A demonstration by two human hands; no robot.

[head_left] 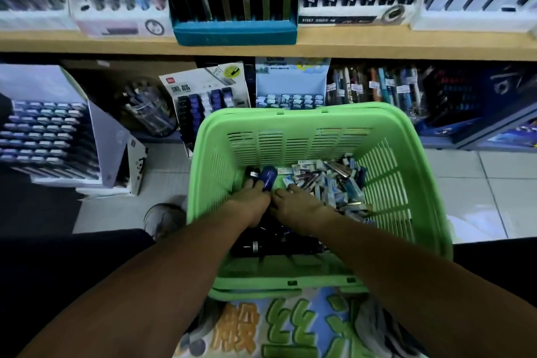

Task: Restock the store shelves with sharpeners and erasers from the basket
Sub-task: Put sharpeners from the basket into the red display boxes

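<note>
Head view: both hands reach into the green basket; left hand seemingly grips a blue sharpener, right hand rests loose-fingered on the erasers.

Black display card on lower shelf showing "黑晶" beside red logo square, "HB" near top. White display box on upper shelf bearing "51557", "HB". Printed sack under basket displaying large "丝". Other labels staying too blurred.

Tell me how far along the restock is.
Early, by the look of it. Nothing visibly placed yet. Both hands are down in the green basket: left hand grips a blue sharpener, right hand rests by the eraser pile, which is still large and unshelved.
</note>
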